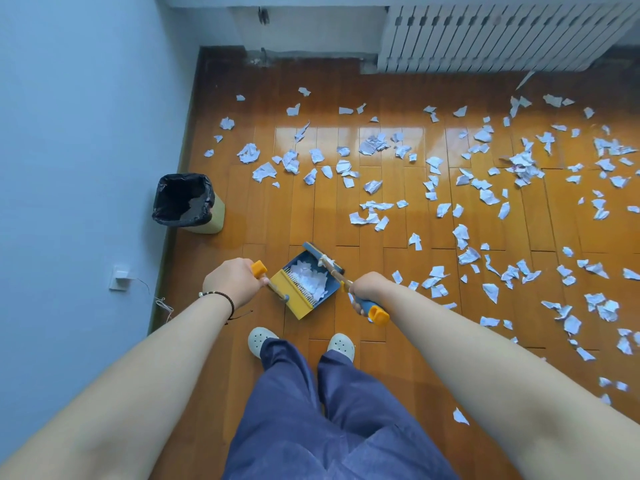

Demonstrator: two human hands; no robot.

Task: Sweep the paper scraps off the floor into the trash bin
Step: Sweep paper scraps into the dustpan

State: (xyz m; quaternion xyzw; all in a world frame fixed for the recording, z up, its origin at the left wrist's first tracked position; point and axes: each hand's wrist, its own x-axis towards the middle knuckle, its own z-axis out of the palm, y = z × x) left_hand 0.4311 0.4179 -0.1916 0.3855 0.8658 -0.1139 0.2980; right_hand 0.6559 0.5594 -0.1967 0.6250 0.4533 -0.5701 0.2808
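My left hand grips the orange-tipped handle of a blue and yellow dustpan, which stands on the wooden floor just ahead of my feet and holds a heap of white scraps. My right hand grips the handle of a broom; its blue head rests at the dustpan's far edge. Several paper scraps lie scattered over the floor ahead and to the right. The trash bin, lined with a black bag, stands by the left wall, to the far left of the dustpan.
A blue wall runs along the left, with a socket and wire low on it. A white radiator stands at the far wall. My feet in white shoes stand just behind the dustpan.
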